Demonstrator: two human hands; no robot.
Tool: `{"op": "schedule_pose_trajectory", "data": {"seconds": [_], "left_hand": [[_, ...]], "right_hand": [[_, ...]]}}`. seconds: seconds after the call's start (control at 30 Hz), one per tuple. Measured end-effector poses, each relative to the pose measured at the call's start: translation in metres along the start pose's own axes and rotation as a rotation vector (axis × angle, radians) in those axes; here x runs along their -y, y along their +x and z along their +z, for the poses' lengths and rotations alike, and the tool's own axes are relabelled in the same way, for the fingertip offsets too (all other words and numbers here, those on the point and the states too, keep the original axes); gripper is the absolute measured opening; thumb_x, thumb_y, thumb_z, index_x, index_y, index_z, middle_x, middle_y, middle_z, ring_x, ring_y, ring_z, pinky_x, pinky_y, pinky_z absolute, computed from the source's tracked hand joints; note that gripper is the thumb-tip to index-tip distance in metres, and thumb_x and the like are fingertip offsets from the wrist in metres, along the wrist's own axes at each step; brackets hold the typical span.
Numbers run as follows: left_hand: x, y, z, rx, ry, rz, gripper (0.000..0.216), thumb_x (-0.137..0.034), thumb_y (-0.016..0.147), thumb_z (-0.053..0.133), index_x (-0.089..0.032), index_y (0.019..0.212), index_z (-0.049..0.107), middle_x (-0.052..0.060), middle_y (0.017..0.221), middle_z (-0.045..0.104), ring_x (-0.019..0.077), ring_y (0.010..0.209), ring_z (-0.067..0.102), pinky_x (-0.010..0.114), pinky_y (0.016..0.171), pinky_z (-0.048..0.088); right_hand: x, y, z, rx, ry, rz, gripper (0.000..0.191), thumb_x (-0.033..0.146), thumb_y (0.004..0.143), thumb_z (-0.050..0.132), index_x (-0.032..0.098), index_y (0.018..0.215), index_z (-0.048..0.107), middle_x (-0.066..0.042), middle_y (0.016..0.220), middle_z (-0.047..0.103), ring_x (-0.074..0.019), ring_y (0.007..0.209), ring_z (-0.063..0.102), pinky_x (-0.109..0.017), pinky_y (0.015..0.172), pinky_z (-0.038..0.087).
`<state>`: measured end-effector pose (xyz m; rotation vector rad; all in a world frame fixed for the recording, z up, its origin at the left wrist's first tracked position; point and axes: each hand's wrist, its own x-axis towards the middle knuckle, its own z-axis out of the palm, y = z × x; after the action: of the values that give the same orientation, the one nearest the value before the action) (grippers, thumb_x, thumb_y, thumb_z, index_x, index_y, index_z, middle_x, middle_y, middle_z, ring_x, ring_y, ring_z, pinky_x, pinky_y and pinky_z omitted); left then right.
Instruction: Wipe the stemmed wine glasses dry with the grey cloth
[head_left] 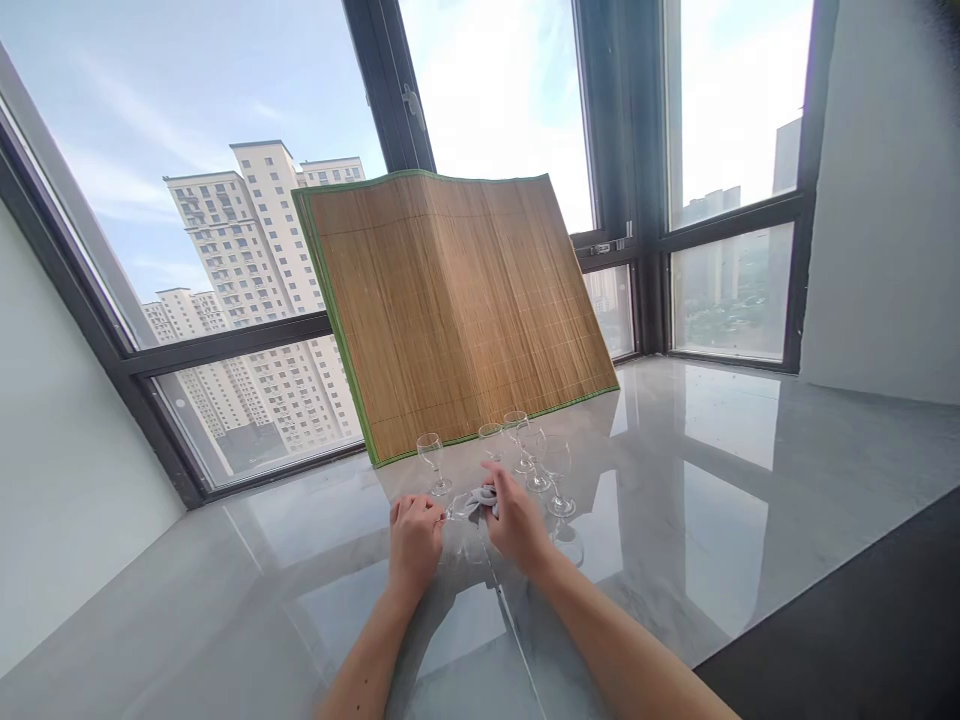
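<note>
My left hand (415,540) is closed around the foot end of a small clear stemmed glass (458,507), which lies tilted on its side just above the counter. My right hand (519,520) grips a grey cloth (482,496) at the mouth of that glass, with its index finger pointing forward. Part of the cloth is hidden by the fingers. Behind my left hand one stemmed glass (430,450) stands upright. Several more stand in a group beyond my right hand, the nearest glass (557,462) to its right.
A glossy grey stone counter (300,610) reflects the windows. At the back, a folded bamboo mat (457,310) with green edging leans against the dark window frame (649,150). White walls (885,220) flank both sides, and the counter's front edge runs along the lower right.
</note>
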<state>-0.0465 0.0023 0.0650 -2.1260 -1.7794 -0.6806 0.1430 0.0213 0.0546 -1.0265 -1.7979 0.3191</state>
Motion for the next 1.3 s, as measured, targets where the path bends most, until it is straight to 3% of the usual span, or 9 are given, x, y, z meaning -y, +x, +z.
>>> {"op": "schedule_pose_trajectory", "data": {"seconds": [0.13,0.3,0.57,0.7,0.83,1.1,1.3], "left_hand": [[0.002,-0.001,-0.003,-0.040,-0.016,-0.041,0.032,-0.014,0.085,0.046,-0.025,0.086,0.075,0.007,0.095,0.068,0.0242,0.098,0.052,0.037,0.097,0.035],[0.003,-0.001,-0.003,-0.102,-0.048,-0.075,0.035,-0.023,0.092,0.042,-0.026,0.099,0.076,0.007,0.091,0.069,0.0248,0.099,0.053,0.036,0.097,0.035],[0.002,0.000,-0.002,-0.047,-0.045,0.003,0.037,-0.020,0.092,0.041,-0.028,0.096,0.077,0.008,0.087,0.067,0.0250,0.098,0.055,0.036,0.097,0.036],[0.003,0.000,0.000,-0.012,-0.028,0.027,0.036,-0.021,0.092,0.042,-0.030,0.093,0.077,0.007,0.087,0.067,0.0251,0.097,0.054,0.037,0.096,0.036],[0.007,0.000,0.004,-0.026,-0.036,-0.010,0.033,-0.023,0.091,0.045,-0.030,0.096,0.077,0.007,0.085,0.066,0.0257,0.098,0.055,0.037,0.093,0.037],[0.012,0.002,0.008,0.022,-0.105,0.086,0.029,-0.019,0.091,0.047,-0.026,0.095,0.074,0.005,0.084,0.065,0.0232,0.095,0.054,0.033,0.084,0.040],[0.011,0.002,0.008,0.038,-0.122,0.107,0.028,-0.021,0.093,0.044,-0.022,0.094,0.072,0.005,0.080,0.064,0.0214,0.088,0.053,0.031,0.079,0.039]], "right_hand": [[-0.001,0.000,-0.006,-0.054,-0.114,0.043,0.058,0.003,0.075,0.044,0.021,0.131,0.045,-0.007,0.104,0.065,-0.0223,0.106,0.056,-0.029,0.083,0.044],[-0.002,-0.001,-0.008,-0.060,-0.240,0.157,0.060,0.001,0.076,0.043,0.019,0.133,0.047,-0.010,0.115,0.065,-0.0222,0.102,0.059,-0.029,0.082,0.043],[-0.006,0.003,-0.010,-0.068,-0.268,0.324,0.057,0.005,0.078,0.044,0.019,0.134,0.046,-0.010,0.105,0.067,-0.0225,0.096,0.060,-0.028,0.078,0.041],[-0.008,0.003,-0.005,-0.032,-0.113,0.219,0.060,0.008,0.074,0.047,0.020,0.132,0.044,-0.008,0.102,0.066,-0.0206,0.091,0.060,-0.028,0.079,0.042],[-0.006,0.002,-0.003,0.034,0.156,0.132,0.060,0.009,0.067,0.048,0.020,0.126,0.044,-0.001,0.085,0.064,-0.0171,0.076,0.058,-0.027,0.073,0.043],[0.005,0.009,-0.014,0.048,0.784,0.399,0.069,0.017,0.063,0.059,0.019,0.130,0.039,0.002,0.078,0.063,-0.0149,0.066,0.058,-0.026,0.062,0.044],[0.007,0.009,-0.018,-0.098,0.862,0.439,0.071,0.025,0.066,0.068,0.021,0.131,0.042,-0.001,0.086,0.066,-0.0150,0.066,0.061,-0.026,0.059,0.045]]}}
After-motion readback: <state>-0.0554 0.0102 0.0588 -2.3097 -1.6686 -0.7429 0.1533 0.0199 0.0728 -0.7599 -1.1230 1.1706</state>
